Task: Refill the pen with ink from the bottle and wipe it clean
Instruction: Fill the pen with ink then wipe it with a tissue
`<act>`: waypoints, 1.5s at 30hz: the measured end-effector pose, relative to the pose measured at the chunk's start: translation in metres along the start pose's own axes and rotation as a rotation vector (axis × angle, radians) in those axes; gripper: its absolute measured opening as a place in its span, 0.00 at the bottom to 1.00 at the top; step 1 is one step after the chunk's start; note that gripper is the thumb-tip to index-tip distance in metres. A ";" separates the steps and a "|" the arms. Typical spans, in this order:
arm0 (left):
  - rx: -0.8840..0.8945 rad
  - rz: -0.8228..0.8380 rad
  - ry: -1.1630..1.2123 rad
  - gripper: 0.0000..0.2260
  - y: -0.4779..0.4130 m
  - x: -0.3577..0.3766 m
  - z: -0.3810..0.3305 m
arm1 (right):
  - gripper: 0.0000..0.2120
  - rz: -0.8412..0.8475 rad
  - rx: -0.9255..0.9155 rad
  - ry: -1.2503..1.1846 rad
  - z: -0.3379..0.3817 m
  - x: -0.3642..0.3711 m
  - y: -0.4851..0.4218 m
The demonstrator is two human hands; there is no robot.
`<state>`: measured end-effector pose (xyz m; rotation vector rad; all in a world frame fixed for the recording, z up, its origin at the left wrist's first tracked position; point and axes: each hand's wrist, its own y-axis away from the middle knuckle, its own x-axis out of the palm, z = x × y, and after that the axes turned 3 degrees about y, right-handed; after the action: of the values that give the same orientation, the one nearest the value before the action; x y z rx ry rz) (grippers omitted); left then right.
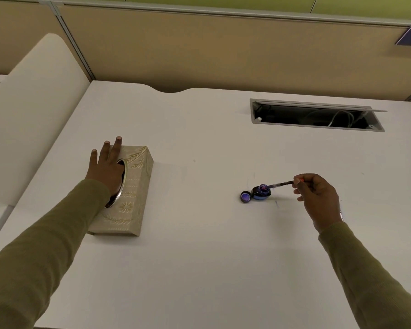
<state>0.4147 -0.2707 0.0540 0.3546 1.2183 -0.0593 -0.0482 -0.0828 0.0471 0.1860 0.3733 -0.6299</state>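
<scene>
Black pen tip in bottle, right grip behind

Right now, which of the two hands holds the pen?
The right hand pinches the pen, its tip in the open ink bottle. The left hand lies on the tissue box with straight fingers.
</scene>
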 end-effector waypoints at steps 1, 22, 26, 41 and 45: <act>0.018 -0.019 0.045 0.11 0.000 0.001 0.003 | 0.05 0.003 0.001 0.003 0.000 -0.001 0.000; 0.284 0.199 -0.337 0.13 0.023 -0.021 0.008 | 0.04 0.001 0.008 -0.003 -0.001 -0.008 0.002; 0.187 0.295 -0.281 0.07 0.020 -0.022 0.000 | 0.04 -0.009 0.008 -0.008 -0.001 -0.008 0.003; 0.198 0.217 -0.247 0.12 0.018 -0.016 0.004 | 0.05 -0.009 0.002 -0.011 -0.003 -0.004 0.000; 0.191 0.219 -0.226 0.10 0.019 -0.017 0.005 | 0.05 -0.008 0.001 -0.020 -0.003 -0.004 0.001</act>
<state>0.4179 -0.2569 0.0755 0.6294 0.9466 -0.0261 -0.0510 -0.0788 0.0456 0.1794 0.3546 -0.6395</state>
